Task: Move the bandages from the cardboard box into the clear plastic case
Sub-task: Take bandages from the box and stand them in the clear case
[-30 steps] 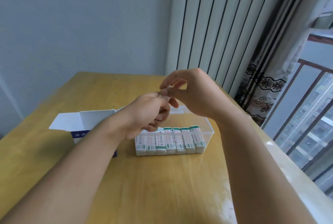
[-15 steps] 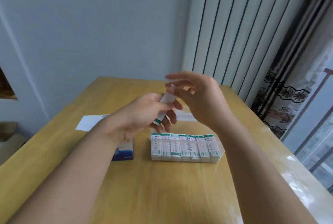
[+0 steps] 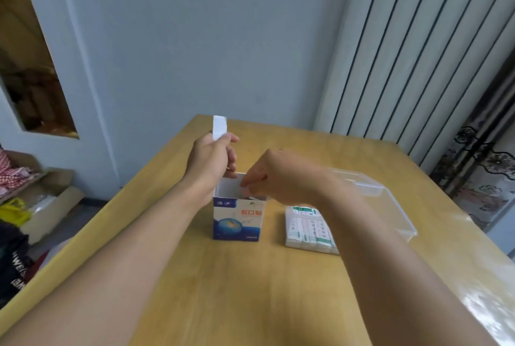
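A blue and white cardboard box stands upright on the wooden table with its top open. My left hand is behind the box's left rear corner and pinches a white bandage strip that sticks straight up. My right hand reaches from the right, its fingertips dipped into the box's open top; whatever they touch is hidden. To the right lies the clear plastic case with a row of green-marked bandages along its near side. My right forearm covers part of it.
The table ends at a grey wall behind and at a glossy edge on the right, next to a patterned curtain. On the floor to the left lie open cartons, a yellow bag and clothes.
The view has swung left. The box, which lay on its side, now stands upright. My left hand has lifted the strip higher, and my right hand has dropped from it to the box's opening.
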Available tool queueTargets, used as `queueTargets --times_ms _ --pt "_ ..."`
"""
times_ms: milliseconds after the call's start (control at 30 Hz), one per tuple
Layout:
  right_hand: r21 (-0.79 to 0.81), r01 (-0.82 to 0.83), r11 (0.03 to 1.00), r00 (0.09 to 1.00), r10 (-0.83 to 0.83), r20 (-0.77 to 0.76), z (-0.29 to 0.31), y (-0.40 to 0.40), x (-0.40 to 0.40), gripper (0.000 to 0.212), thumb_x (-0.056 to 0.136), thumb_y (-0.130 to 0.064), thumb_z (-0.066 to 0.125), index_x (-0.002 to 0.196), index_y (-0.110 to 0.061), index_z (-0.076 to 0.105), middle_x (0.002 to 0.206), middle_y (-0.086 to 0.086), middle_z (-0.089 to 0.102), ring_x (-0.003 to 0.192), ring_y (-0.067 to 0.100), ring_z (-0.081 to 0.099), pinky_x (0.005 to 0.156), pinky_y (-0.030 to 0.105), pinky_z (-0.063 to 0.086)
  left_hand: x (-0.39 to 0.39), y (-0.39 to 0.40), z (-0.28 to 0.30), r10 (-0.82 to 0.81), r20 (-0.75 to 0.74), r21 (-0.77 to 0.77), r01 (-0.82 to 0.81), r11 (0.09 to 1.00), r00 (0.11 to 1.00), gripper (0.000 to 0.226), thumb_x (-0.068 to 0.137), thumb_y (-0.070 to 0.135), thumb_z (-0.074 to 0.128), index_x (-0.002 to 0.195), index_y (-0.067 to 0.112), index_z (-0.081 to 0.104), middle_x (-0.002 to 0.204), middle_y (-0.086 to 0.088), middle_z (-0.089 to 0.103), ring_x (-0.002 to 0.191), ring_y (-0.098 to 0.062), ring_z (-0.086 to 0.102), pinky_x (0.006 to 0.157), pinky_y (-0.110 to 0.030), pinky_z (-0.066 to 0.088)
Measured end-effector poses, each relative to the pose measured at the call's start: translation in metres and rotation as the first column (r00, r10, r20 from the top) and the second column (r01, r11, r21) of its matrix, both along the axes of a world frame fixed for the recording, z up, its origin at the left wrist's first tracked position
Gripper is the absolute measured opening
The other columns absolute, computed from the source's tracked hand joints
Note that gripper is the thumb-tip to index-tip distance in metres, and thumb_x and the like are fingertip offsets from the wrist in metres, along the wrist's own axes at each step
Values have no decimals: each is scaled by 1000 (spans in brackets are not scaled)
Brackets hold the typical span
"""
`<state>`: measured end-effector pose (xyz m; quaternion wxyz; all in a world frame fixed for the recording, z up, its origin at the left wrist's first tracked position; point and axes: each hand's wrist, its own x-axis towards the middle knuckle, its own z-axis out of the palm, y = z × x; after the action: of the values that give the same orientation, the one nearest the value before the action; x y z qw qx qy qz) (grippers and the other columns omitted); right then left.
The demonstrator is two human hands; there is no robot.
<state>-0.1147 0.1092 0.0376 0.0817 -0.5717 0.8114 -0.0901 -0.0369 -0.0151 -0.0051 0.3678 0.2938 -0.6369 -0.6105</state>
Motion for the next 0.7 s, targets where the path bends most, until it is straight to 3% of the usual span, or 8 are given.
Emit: queueTargets --times_ms 100,167,267,333,400,533,600,700 --pt "260 1 966 999 -10 34 14 -9 5 40 100 -52 52 124 -25 71 116 -1 73 101 19 66 78 33 53 0 -3 -2 -1 -8 6 1 1000 1000 22 104 17 44 98 14 65 63 -1 53 54 -14 50 47 -26 46" --pt "428 -7 904 996 43 -74 10 -17 12 50 99 -59 46 128 -23 66 117 1 71 101 20 64 74 29 47 0 -5 -4 8 -24 23 -8 1000 1000 22 104 16 43 99 13 64 64 -2 52 53 -14 49 47 -26 45" --pt "548 -9 836 980 116 -161 -10 -27 19 55 101 -59 43 126 -14 63 119 8 67 104 26 62 71 31 42 -2 -4 -5 19 -25 2 -19 1000 1000 22 103 16 42 95 15 63 63 0 48 50 -14 43 45 -26 40" --pt "544 -19 839 980 124 -157 -15 -27 18 48 103 -49 47 133 -13 58 122 7 65 109 27 61 79 34 43 -3 -3 -5 31 -18 -20 -31 999 999 22 103 17 42 96 15 63 64 0 47 51 -15 41 46 -26 37" --pt "482 -59 874 982 137 -127 -11 -24 15 41 101 -40 57 135 -17 58 117 2 66 102 24 60 77 32 44 -3 -2 -6 50 -11 -52 -50 997 999 23 103 18 41 95 17 63 65 0 48 51 -15 41 48 -28 36" --pt "277 -96 956 990 120 -72 -5 -19 11 39 87 -40 76 121 -23 70 106 -2 74 89 19 66 70 29 51 -4 0 -8 111 -1 -164 -110 980 994 26 105 20 40 90 22 61 64 0 50 52 -14 45 52 -28 35" --pt "240 -114 964 993 117 0 -5 -14 7 35 83 -38 80 116 -26 73 99 -6 76 80 18 68 66 26 52 -5 1 -9 125 -1 -205 -123 971 992 26 104 20 40 89 22 60 65 0 51 55 -15 47 54 -30 36" --pt "223 -129 966 987 103 126 0 -6 -1 29 89 -24 75 118 -25 73 101 -4 78 75 16 73 71 29 59 -7 2 -10 141 14 -260 -133 956 990 27 103 19 40 85 25 59 68 0 54 62 -19 50 59 -33 38"
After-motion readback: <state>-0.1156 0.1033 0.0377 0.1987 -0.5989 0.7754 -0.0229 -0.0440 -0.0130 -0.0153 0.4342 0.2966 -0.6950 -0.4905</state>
